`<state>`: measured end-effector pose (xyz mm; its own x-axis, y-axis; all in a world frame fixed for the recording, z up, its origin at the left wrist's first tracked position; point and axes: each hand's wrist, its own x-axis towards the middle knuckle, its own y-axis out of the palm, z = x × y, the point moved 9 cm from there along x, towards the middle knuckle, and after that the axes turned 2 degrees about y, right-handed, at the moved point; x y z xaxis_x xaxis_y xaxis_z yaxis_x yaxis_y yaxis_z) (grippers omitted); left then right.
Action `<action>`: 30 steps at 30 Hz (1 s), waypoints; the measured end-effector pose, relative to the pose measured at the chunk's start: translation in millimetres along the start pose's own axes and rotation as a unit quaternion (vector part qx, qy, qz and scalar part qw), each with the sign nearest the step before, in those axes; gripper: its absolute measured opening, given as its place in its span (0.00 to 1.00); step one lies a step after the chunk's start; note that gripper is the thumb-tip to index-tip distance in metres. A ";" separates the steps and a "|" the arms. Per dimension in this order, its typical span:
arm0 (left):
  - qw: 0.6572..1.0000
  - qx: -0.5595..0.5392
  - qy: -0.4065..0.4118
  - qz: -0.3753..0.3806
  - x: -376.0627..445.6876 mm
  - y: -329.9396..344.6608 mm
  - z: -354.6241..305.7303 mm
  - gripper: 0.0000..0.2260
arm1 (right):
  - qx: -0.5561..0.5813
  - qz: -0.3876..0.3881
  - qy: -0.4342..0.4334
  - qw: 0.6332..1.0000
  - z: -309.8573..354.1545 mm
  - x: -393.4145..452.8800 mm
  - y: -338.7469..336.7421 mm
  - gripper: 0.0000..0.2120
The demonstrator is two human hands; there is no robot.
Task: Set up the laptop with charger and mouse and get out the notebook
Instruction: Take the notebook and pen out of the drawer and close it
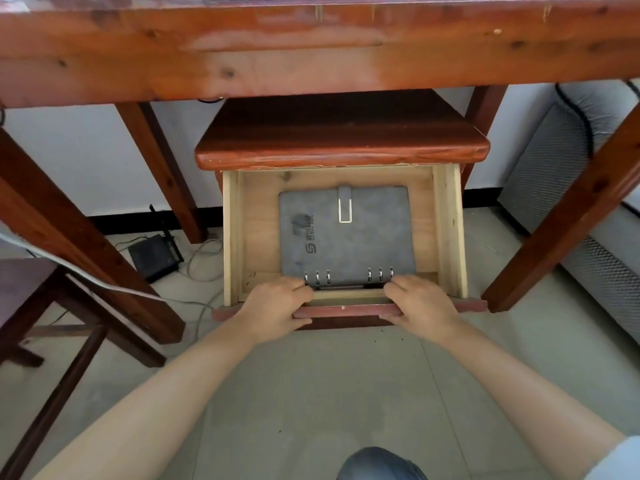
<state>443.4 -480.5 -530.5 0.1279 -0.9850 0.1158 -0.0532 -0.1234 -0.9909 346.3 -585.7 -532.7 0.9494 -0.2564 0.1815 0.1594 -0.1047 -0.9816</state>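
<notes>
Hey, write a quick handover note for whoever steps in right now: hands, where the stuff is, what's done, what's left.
Left hand and right hand: both gripping the front edge of the open drawer, fingers curled over it; neither holds the notebook.
Notebook: grey, ring-bound, closed, lying flat in the drawer, rings toward the hands.
Done: drawer is pulled out from the small cabinet under the desk.
Left: lift the notebook out and put it on the desk. Laptop, charger and mouse are not in view, so their setup cannot be judged.
</notes>
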 end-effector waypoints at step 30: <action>0.662 -0.564 -0.456 -0.190 11.2 38.1 93.8 0.21 | 0.469 0.079 0.437 0.763 -86.6 15.4 43.8 0.25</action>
<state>535.8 -485.0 -573.3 0.8611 -0.4384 -0.2573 -0.4855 -0.8594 -0.1605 344.5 -677.4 -567.9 0.4984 -0.7809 -0.3765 0.5755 0.6228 -0.5300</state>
